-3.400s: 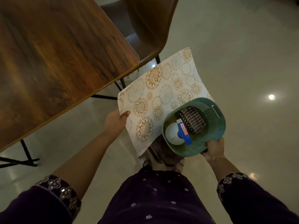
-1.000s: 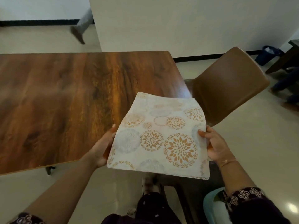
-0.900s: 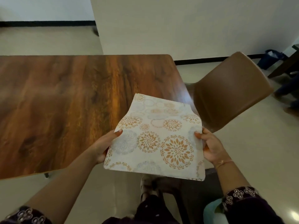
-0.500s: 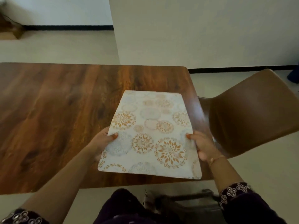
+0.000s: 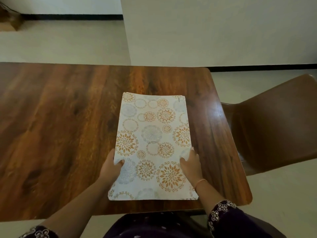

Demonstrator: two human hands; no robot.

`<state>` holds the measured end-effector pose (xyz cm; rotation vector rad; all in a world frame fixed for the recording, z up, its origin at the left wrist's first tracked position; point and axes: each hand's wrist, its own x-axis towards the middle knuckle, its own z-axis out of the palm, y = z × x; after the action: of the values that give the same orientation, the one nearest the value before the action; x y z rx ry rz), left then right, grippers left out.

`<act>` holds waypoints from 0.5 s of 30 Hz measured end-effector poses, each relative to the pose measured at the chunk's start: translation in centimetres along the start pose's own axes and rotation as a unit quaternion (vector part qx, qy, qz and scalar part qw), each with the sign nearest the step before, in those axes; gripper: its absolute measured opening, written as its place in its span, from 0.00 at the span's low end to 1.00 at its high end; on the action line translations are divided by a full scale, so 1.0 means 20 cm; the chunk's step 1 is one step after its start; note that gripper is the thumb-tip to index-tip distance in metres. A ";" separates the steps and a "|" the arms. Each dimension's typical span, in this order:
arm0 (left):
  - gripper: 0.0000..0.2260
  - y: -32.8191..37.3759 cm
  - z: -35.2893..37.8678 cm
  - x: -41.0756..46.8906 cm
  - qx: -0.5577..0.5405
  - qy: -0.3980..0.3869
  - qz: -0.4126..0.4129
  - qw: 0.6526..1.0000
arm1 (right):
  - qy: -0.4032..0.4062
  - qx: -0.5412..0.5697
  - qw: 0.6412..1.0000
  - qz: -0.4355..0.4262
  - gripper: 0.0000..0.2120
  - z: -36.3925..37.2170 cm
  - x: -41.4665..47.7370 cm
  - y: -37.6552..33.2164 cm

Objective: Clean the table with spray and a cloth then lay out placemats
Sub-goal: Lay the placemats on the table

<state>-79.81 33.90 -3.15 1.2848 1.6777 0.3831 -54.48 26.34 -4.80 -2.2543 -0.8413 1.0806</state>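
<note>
Two bare forearms reached forward from the person's body, one to each long side of the placemat (image 5: 152,145). That placemat, pale with orange and grey-blue flower rings, lay lengthwise on the wooden table (image 5: 60,134), its short near edge just inside the table's near edge. Bare wood showed on all four sides of it: a broad stretch to its left and only a narrow strip to its right, where the tabletop ended in rounded corners.

The left hand (image 5: 109,167) met the placemat's left edge toward the near end. Its thumb lay on top of the pattern while the other fingers were out of sight beneath, so the hand pinched the edge. The forearm angled in from the left.

The right hand (image 5: 191,164) sat on the placemat's right edge, roughly level with the left one, back upward. Its thumb and forefinger were spread apart on the top surface. The remaining fingers ran off the edge, and whether they curled under the placemat could not be told. A thin bracelet (image 5: 199,182) circled that wrist, and a dark embroidered sleeve (image 5: 223,210) covered the forearm just past the placemat's near right corner.

Right of the placemat, off the table's end, stood a brown chair (image 5: 274,131). Beyond the placemat's far edge, past the table, rose a pale pillar (image 5: 205,31).
</note>
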 end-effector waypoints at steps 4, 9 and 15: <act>0.29 -0.02 -0.04 0.04 0.054 0.016 0.029 0.998 | -0.006 0.039 0.999 -0.010 0.28 0.05 0.03 -0.07; 0.30 -0.02 -0.08 0.07 0.064 -0.003 0.038 0.997 | -0.019 0.050 0.999 0.007 0.28 0.08 0.04 -0.10; 0.15 0.00 -0.16 0.08 -0.116 -0.079 -0.058 0.988 | -0.029 0.122 0.991 0.038 0.26 0.06 0.09 -0.09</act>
<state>-82.39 36.17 -2.34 1.0154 1.5170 0.3834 -55.16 29.05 -5.32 -2.0737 -0.6129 1.2190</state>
